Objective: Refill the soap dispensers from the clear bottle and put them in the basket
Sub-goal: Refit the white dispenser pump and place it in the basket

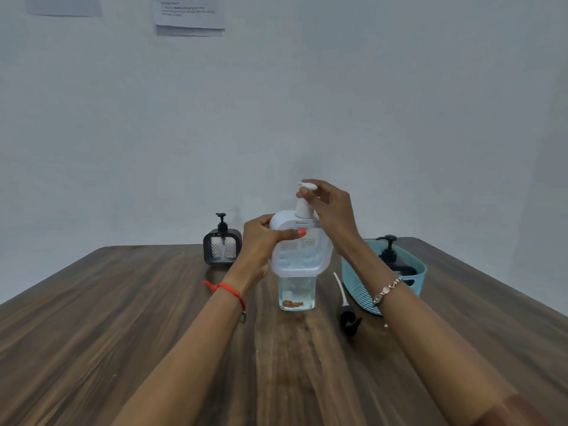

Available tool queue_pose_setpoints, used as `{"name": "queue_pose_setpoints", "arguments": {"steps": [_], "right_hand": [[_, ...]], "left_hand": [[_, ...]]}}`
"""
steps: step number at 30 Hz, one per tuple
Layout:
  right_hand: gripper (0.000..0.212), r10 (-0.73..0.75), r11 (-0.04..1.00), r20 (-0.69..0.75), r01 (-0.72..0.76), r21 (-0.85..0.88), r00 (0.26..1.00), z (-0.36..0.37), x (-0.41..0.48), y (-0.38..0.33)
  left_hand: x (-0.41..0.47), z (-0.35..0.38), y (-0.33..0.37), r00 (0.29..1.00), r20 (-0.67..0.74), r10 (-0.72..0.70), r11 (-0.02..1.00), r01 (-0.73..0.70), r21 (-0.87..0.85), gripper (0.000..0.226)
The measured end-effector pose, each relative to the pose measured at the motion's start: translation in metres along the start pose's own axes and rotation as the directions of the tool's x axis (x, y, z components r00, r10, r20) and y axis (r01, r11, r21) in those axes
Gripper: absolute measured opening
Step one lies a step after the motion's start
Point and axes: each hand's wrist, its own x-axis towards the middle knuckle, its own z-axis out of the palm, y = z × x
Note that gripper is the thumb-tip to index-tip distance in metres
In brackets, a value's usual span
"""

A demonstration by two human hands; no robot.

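My left hand (261, 241) grips the side of a white square soap dispenser (302, 256), held up above the table. My right hand (327, 207) pinches the white pump head (305, 187) at its top. Directly below and behind the dispenser stands the clear bottle (296, 293) with a little liquid in it. A black dispenser (222, 245) stands at the far left of the table. Another black dispenser (392, 255) sits inside the teal basket (356, 284) on the right. A loose black pump with its white tube (349, 315) lies on the table near the basket.
The dark wooden table (153, 318) runs up to a pale wall. Papers (189, 13) are stuck high on the wall. The basket stands close to my right forearm.
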Motion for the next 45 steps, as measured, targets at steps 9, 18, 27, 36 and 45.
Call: {"name": "queue_pose_setpoints", "arguments": {"steps": [9,18,27,36,45], "right_hand": [[0.025,0.206,0.977,0.429,-0.213,-0.034,0.879,-0.084,0.027,0.001],[0.031,0.197,0.98,0.413,-0.167,-0.108,0.889,-0.118,0.041,0.027],[0.024,0.144,0.981,0.018,-0.141,-0.135,0.989,-0.134,0.062,0.055],[0.03,0.185,0.971,-0.019,-0.185,-0.152,0.983,-0.162,0.086,0.086],[0.03,0.298,0.945,-0.051,-0.302,-0.123,0.953,-0.178,0.074,0.135]], "left_hand": [[0.015,0.057,-0.012,0.988,0.114,-0.104,0.988,0.116,-0.103,0.047],[0.036,0.087,-0.023,0.974,0.175,-0.142,0.966,0.175,-0.188,0.043],[0.083,0.118,-0.012,0.997,0.069,0.019,0.969,-0.001,-0.248,0.04],[0.127,0.154,-0.048,0.992,0.094,0.083,0.973,-0.061,-0.221,0.045],[0.134,0.171,-0.094,0.983,0.181,-0.033,0.972,0.074,-0.224,0.04]]}}
